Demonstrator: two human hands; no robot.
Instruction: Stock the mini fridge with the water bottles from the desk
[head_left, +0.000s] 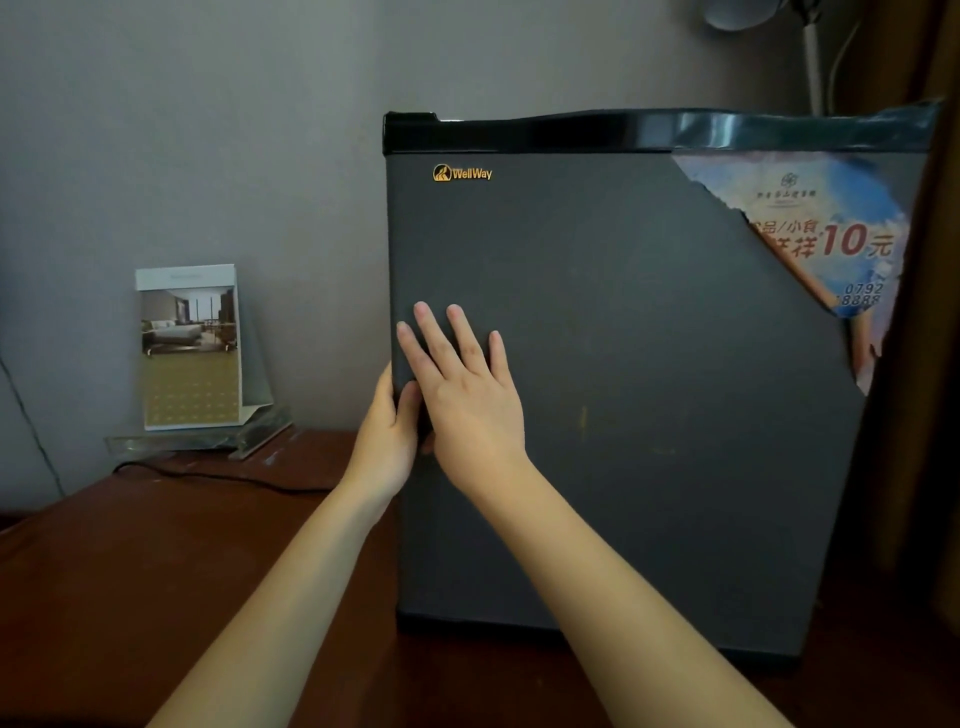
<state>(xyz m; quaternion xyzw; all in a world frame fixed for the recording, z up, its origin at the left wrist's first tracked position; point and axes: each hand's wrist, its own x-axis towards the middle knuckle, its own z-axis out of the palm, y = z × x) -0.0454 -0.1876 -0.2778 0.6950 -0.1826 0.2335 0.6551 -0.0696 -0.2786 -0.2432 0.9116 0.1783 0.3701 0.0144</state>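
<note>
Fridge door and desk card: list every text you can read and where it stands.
"WellWay": gold logo, fridge door upper left.
"小食": torn sticker, door's upper right.
"10元": same sticker.
"0792" and "8888": same sticker, lower.
Sticker's small top line: unreadable.
Card in clear stand: heading too blurred.

The fridge (649, 389) has a matt charcoal-grey door under a glossy black strip (571, 130), and its logo (462, 173) is gold. The torn sticker (841, 234) is sky blue and white with a red "10". The counter (130, 571) is reddish-brown wood, crossed by a black cable (218, 475). The wall (208, 130) is plain grey. The card (189, 348) is white on top, tan below, with a faint grid of dots.
</note>
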